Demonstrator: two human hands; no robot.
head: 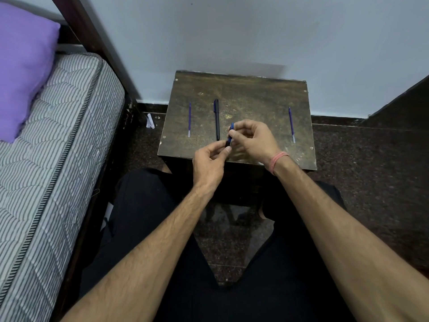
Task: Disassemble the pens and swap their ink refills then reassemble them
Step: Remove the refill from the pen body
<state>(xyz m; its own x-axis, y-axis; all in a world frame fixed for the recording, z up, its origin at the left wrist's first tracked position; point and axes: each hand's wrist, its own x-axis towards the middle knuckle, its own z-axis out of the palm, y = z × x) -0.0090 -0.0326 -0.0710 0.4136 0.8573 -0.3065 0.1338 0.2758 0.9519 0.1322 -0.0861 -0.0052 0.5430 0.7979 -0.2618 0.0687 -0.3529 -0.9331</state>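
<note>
Both hands meet over the front edge of a small dark wooden table. My left hand pinches the lower black end of a short blue pen part. Fingers of my right hand close on its upper blue end. A black pen lies lengthwise on the table just left of my hands. One thin blue ink refill rests further left. Another blue refill lies near the table's right side. How the held piece is joined is hidden by my fingers.
A striped mattress with a purple pillow runs along the left. The table stands against a pale wall. My black-trousered legs sit below it on a dark speckled floor.
</note>
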